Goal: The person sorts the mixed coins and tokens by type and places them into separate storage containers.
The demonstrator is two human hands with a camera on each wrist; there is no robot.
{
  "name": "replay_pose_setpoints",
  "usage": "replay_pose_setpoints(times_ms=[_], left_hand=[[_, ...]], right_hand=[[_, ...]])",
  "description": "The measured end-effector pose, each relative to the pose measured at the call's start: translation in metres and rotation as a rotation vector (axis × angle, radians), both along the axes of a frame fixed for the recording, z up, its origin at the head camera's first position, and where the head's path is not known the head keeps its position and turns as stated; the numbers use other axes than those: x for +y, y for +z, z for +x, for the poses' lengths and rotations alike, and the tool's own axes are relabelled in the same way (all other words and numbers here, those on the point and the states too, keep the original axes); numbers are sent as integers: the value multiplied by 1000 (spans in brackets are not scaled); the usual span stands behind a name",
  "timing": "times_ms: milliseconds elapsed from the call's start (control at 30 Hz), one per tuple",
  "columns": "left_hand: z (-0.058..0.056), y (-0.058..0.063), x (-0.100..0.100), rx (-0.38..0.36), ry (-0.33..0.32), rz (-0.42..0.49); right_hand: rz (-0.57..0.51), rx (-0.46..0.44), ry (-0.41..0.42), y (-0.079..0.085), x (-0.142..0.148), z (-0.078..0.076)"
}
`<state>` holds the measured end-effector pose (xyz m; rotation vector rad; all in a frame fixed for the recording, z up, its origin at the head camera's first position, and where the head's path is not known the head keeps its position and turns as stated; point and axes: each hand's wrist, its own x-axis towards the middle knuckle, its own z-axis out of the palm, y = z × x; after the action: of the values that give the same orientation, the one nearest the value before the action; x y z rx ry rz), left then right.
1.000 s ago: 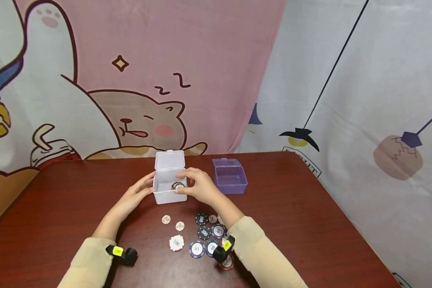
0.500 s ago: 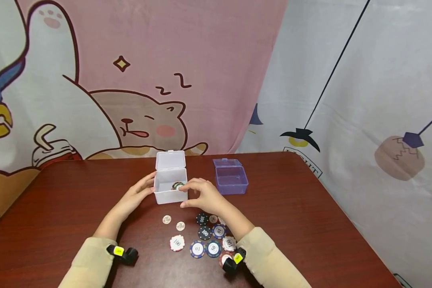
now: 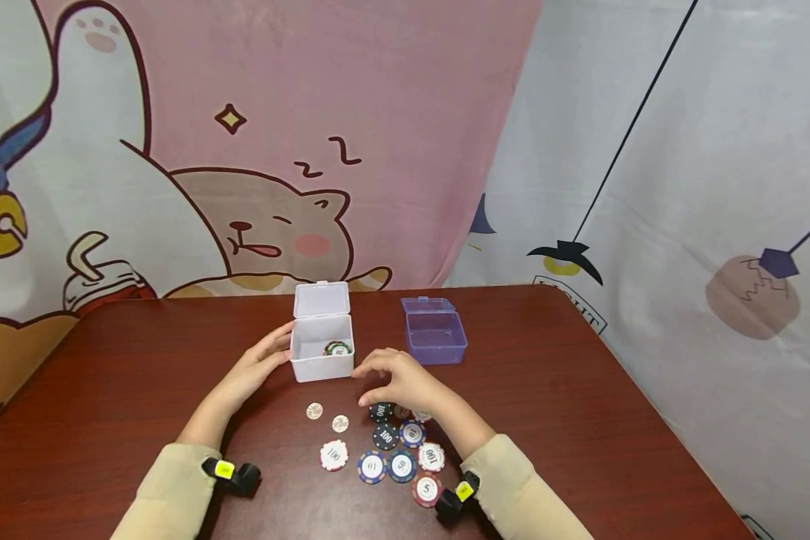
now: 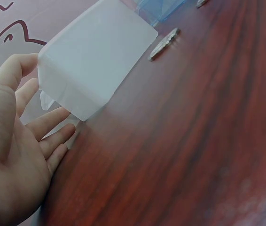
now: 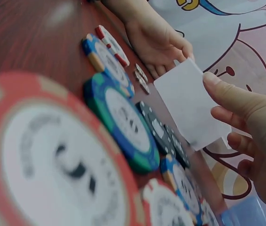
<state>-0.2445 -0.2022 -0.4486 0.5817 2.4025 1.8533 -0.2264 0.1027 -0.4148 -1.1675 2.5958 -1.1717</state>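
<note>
My left hand [image 3: 253, 371] rests its fingertips and thumb against the left side of an open white plastic box [image 3: 322, 369]. Inside the box, several poker chips [image 3: 338, 349] lie at the right, a green-edged one on top. Just off the box's front right corner hovers my right hand [image 3: 405, 382], thumb and fingers apart with nothing between them. Under and in front of it, poker chips lie flat: black ones [image 3: 385, 436], blue ones [image 3: 372, 466], white ones [image 3: 334, 455] and a red one [image 3: 427, 489]. Two small coin-like discs [image 3: 314, 411] lie before the box.
An open purple see-through box [image 3: 436, 346] stands right of the white one, with nothing visible in it. Both are near the back edge of the brown table [image 3: 567, 420]. A printed cloth [image 3: 405, 150] hangs behind.
My right hand has withdrawn from inside the white box, moving right and toward me, uncovering the chips in it. My left hand has stayed against the box.
</note>
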Motion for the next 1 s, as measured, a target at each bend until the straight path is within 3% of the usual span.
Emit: replay_pose_setpoints(times_ms=[600, 1000], left_hand=[[0, 0, 1, -21, 7, 2], [0, 2, 1, -16, -1, 12]], right_hand=[[95, -89, 119, -17, 28, -4], [139, -91, 141, -19, 35, -5]])
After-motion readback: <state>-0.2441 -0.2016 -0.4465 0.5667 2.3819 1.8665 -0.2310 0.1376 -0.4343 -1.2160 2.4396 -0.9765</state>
